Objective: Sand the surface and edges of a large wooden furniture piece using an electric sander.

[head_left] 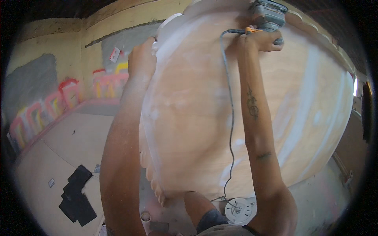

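My left arm, closest, leads to my left hand at eleven o'clock, curled round the edge of the wooden panel, central, likely stiff and dust-slick. At seven sits a cup-like container, contents unclear. At one, my right hand grips the sander, probably weighty and best wrapped firmly.

The left arm and right arm are bare down to the left hand and right hand. A curling dark tattoo marks the right forearm; a smaller, illegible tattoo sits nearer the elbow. A greyish top meets dark blue-grey shorts above a bare knee.
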Demonstrator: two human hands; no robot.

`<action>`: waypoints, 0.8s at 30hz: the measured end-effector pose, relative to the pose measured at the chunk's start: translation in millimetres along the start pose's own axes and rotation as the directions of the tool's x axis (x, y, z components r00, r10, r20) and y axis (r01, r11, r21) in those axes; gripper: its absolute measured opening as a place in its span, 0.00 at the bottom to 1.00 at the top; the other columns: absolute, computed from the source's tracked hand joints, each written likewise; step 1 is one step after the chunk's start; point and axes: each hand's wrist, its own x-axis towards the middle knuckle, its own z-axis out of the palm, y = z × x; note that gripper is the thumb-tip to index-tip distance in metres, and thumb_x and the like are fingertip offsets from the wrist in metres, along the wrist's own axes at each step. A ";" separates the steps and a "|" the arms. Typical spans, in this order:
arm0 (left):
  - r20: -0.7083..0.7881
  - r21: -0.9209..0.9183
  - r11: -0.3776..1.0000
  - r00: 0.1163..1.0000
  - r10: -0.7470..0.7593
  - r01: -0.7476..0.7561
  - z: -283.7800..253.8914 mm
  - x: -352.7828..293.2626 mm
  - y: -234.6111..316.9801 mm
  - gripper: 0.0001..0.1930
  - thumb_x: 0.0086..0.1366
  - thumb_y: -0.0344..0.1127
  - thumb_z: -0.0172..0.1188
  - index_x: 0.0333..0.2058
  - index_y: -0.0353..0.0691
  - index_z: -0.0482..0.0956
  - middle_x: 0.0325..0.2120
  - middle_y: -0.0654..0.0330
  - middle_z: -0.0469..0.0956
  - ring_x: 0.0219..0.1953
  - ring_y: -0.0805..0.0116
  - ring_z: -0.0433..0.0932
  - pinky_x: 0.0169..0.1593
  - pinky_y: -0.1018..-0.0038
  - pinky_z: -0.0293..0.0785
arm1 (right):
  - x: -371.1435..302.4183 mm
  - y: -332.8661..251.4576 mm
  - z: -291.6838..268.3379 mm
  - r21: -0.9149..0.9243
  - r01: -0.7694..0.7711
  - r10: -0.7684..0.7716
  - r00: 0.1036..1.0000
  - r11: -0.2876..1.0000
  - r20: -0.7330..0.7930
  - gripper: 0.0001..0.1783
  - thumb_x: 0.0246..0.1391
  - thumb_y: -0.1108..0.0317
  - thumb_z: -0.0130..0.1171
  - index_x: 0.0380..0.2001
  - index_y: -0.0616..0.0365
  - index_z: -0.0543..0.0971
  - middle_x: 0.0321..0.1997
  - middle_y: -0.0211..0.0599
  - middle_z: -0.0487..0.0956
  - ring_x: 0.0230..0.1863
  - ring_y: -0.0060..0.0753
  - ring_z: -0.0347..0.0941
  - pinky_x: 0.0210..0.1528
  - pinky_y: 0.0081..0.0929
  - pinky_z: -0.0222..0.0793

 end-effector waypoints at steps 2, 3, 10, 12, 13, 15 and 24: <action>-0.013 -0.047 0.999 1.000 0.004 -0.005 -0.4 -0.1 -2.7 0.16 0.66 0.33 0.60 0.52 0.46 0.79 0.37 0.40 0.82 0.44 0.36 0.80 0.48 0.47 0.75 | -31.6 -10.0 0.7 -0.032 -0.112 0.114 0.990 0.993 0.082 0.28 0.63 0.56 0.52 0.63 0.49 0.59 0.47 0.52 0.74 0.21 0.41 0.73 0.15 0.32 0.70; -0.010 -0.045 0.999 1.000 0.004 -0.004 1.0 -0.6 -3.6 0.16 0.66 0.33 0.60 0.52 0.46 0.79 0.37 0.40 0.82 0.44 0.36 0.80 0.48 0.47 0.75 | -45.8 -10.5 -1.6 -0.019 -0.133 0.134 0.984 0.991 0.117 0.28 0.64 0.56 0.51 0.64 0.50 0.59 0.48 0.51 0.73 0.20 0.40 0.72 0.15 0.33 0.70; -0.009 -0.003 1.000 1.000 0.016 -0.016 0.5 0.9 -5.5 0.16 0.66 0.32 0.60 0.53 0.45 0.79 0.36 0.39 0.82 0.44 0.36 0.80 0.47 0.46 0.74 | -67.6 11.8 -10.2 -0.093 -0.156 0.168 0.975 0.983 0.145 0.28 0.63 0.56 0.53 0.62 0.52 0.61 0.48 0.51 0.73 0.21 0.38 0.73 0.16 0.28 0.72; 0.002 0.012 0.999 1.000 0.030 -0.030 2.2 1.8 -6.2 0.16 0.66 0.32 0.60 0.53 0.45 0.79 0.36 0.38 0.82 0.44 0.36 0.80 0.47 0.46 0.74 | -66.8 4.9 -9.0 -0.061 -0.164 0.171 0.975 0.985 0.143 0.28 0.63 0.56 0.53 0.62 0.52 0.60 0.48 0.50 0.73 0.21 0.38 0.73 0.16 0.28 0.72; -0.009 0.000 0.999 0.999 0.038 -0.038 4.2 1.2 -3.4 0.16 0.66 0.32 0.60 0.53 0.45 0.79 0.36 0.39 0.82 0.44 0.36 0.80 0.47 0.46 0.74 | -64.2 -0.8 -7.3 -0.032 -0.166 0.169 0.975 0.986 0.142 0.28 0.63 0.56 0.54 0.62 0.53 0.60 0.48 0.50 0.73 0.21 0.38 0.73 0.16 0.28 0.72; -0.022 -0.007 0.999 0.999 0.050 -0.050 1.8 -0.1 -3.1 0.16 0.66 0.31 0.59 0.53 0.45 0.79 0.36 0.39 0.82 0.44 0.36 0.80 0.47 0.46 0.74 | -58.6 -11.9 -2.0 -0.026 -0.153 0.155 0.974 0.988 0.164 0.28 0.63 0.56 0.54 0.62 0.48 0.59 0.46 0.49 0.73 0.21 0.36 0.70 0.16 0.28 0.69; -0.042 0.075 0.996 0.998 0.054 -0.051 3.5 -4.2 -2.7 0.17 0.66 0.33 0.59 0.54 0.45 0.79 0.38 0.40 0.82 0.46 0.37 0.79 0.49 0.48 0.74 | -94.1 -24.5 -15.9 -0.048 -0.159 0.166 0.931 0.986 0.325 0.28 0.66 0.56 0.54 0.62 0.55 0.57 0.46 0.49 0.72 0.18 0.33 0.70 0.13 0.26 0.69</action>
